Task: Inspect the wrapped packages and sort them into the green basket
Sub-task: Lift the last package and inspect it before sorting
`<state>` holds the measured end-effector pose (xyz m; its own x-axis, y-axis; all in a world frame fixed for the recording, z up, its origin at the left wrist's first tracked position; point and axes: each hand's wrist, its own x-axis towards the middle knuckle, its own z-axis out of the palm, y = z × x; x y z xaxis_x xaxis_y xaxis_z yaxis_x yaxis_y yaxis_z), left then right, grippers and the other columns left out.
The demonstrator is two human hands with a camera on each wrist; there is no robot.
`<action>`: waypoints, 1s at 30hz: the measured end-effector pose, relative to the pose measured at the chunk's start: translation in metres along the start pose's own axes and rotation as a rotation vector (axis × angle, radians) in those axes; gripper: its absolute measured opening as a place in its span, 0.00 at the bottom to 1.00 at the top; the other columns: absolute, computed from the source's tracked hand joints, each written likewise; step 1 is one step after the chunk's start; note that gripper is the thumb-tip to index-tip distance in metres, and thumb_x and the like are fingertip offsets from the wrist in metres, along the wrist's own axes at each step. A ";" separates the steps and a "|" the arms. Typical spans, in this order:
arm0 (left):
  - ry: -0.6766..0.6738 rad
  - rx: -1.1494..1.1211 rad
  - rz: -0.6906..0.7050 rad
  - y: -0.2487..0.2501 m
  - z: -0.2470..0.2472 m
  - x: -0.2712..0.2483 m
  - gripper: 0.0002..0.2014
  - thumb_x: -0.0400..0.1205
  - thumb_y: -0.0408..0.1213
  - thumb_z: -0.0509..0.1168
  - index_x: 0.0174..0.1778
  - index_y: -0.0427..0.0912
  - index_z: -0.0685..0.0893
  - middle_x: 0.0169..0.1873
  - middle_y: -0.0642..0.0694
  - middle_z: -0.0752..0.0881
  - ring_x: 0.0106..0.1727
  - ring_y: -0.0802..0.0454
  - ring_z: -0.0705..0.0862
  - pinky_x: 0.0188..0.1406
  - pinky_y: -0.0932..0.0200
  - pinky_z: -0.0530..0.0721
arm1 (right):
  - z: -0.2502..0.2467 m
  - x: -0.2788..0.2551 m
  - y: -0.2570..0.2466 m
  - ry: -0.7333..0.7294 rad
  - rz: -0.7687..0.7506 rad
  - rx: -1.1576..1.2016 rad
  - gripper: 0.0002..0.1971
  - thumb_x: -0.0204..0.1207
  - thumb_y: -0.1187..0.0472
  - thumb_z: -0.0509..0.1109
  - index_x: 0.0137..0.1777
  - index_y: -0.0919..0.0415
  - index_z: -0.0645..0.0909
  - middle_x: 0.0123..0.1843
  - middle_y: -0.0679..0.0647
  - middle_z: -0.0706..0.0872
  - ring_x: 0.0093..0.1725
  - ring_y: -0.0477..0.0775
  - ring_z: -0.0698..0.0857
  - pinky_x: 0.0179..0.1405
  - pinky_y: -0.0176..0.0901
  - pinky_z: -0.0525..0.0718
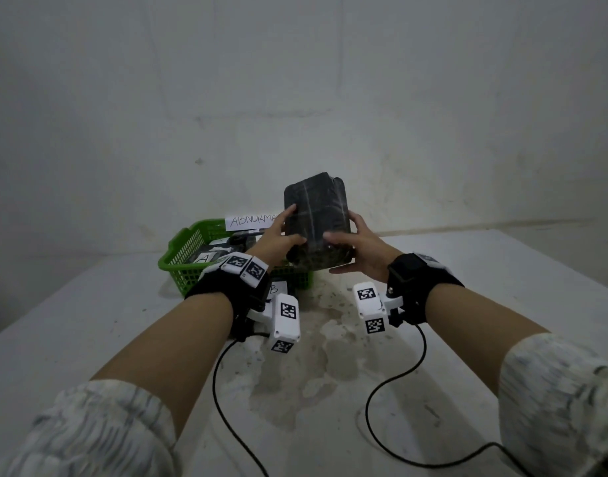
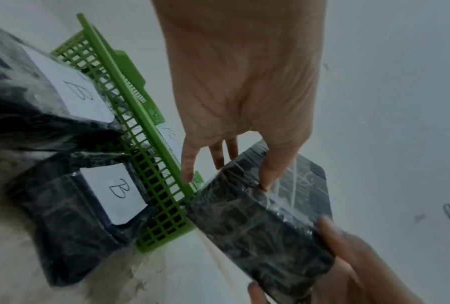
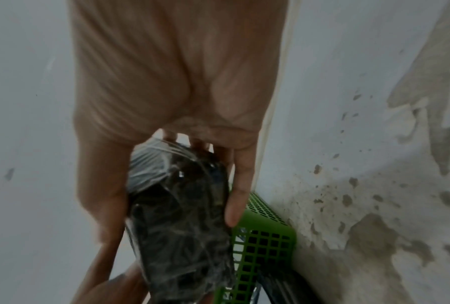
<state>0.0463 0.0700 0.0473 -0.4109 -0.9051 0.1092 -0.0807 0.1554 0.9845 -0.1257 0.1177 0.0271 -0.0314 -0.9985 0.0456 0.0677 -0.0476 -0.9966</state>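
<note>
A black package wrapped in clear film [image 1: 316, 218] [image 2: 265, 222] [image 3: 177, 222] is held upright in the air, just right of and above the green basket [image 1: 182, 256] [image 2: 151, 164] [image 3: 265, 238]. My left hand [image 1: 278, 241] [image 2: 242, 102] grips its left side, thumb on the near face. My right hand [image 1: 357, 246] [image 3: 182, 102] grips its right side, thumb on the front and fingers behind and under. The basket holds wrapped packages, one labelled A [image 1: 206, 258]. Two black packages labelled B [image 2: 120, 191] [image 2: 78, 94] lie in front of the basket.
A paper sign reading ABNORMAL [image 1: 252, 220] stands behind the basket against the wall. The white table [image 1: 89, 339] has worn, stained patches in the middle. Two black cables [image 1: 223, 407] trail from my wrists across the near table.
</note>
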 end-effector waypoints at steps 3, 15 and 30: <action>0.023 -0.126 -0.126 0.006 0.009 0.003 0.25 0.84 0.38 0.60 0.78 0.55 0.65 0.71 0.40 0.76 0.62 0.42 0.78 0.55 0.45 0.80 | 0.002 -0.002 -0.005 -0.071 0.010 0.115 0.29 0.78 0.54 0.69 0.75 0.36 0.62 0.68 0.58 0.76 0.65 0.67 0.80 0.55 0.76 0.81; 0.003 -0.120 -0.168 0.004 0.012 0.004 0.37 0.76 0.38 0.72 0.76 0.46 0.57 0.68 0.40 0.75 0.56 0.46 0.80 0.41 0.51 0.81 | 0.004 -0.003 -0.001 -0.060 -0.067 -0.029 0.35 0.74 0.75 0.69 0.73 0.48 0.57 0.59 0.59 0.80 0.52 0.60 0.85 0.54 0.72 0.84; 0.074 -0.188 -0.159 0.011 0.008 -0.004 0.31 0.78 0.49 0.67 0.71 0.53 0.56 0.63 0.38 0.78 0.50 0.45 0.82 0.36 0.50 0.79 | 0.015 -0.009 -0.012 -0.104 -0.028 -0.087 0.23 0.79 0.62 0.67 0.71 0.50 0.64 0.61 0.60 0.79 0.54 0.62 0.83 0.52 0.68 0.84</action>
<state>0.0396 0.0783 0.0563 -0.3386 -0.9398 -0.0464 0.0341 -0.0615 0.9975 -0.1114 0.1264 0.0393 0.0715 -0.9946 0.0757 -0.0189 -0.0773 -0.9968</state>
